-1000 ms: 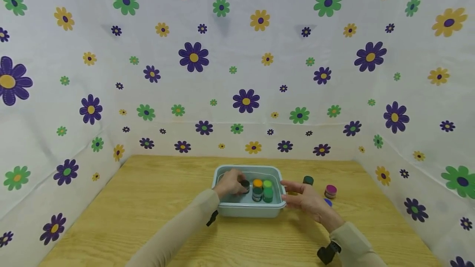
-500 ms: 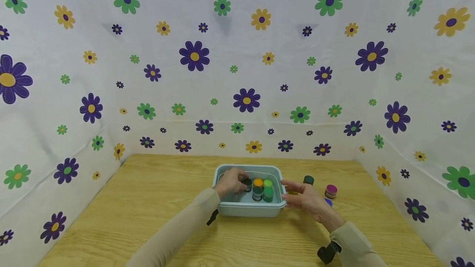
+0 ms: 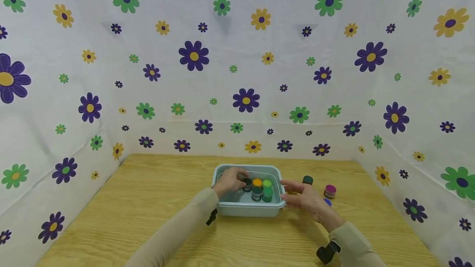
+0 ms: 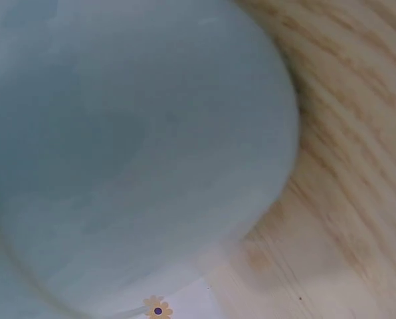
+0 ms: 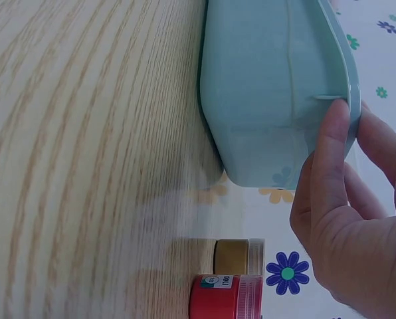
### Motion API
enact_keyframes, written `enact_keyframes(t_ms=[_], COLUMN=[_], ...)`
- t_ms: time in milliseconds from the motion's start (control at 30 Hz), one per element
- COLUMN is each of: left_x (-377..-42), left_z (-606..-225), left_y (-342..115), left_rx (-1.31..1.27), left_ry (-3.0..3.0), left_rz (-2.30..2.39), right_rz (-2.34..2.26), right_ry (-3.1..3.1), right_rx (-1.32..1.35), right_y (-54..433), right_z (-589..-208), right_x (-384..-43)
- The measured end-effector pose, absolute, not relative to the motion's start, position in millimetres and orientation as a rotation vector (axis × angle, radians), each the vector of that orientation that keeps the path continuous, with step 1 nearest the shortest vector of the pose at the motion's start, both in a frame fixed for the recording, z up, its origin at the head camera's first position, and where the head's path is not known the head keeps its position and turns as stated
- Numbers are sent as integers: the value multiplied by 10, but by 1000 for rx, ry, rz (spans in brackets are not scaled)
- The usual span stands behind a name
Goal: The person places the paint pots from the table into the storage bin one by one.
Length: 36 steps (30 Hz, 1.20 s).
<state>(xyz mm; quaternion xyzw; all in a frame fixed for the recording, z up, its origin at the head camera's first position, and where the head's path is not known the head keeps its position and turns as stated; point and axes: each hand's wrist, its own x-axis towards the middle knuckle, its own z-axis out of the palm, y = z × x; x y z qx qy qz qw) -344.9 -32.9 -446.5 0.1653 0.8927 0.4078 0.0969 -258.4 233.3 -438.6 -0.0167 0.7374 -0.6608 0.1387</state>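
Tub (image 3: pixel 249 210) on wooden table (image 3: pixel 100 217). Left hand (image 3: pixel 229 181) curled around dark jar (image 3: pixel 247 186) inside, just left of orange jar (image 3: pixel 257 182). Right hand (image 3: pixel 311 203), fingers spread, touches tub's right end. Looks partway: five jars inside; magenta jar (image 3: pixel 330 192), blue jar (image 3: pixel 327 202) among those outside, right.
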Motion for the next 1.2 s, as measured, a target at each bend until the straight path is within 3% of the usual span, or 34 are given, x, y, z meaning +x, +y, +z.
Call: enact_keyframes(t_ms=[633,1200], left_x=[-3428,-3235], left_z=[-4296,-4283], left_y=[-463,-977], left_rx=[599,491], left_ry=[2616,2678], left_rz=[1442,1600], right_rz=[-1908,-1872], right_ry=[2140,2213], right_rx=[-67,-85], right_y=[2338,2440], right_z=[-4371,-4370], right_x=[-2582,-2583])
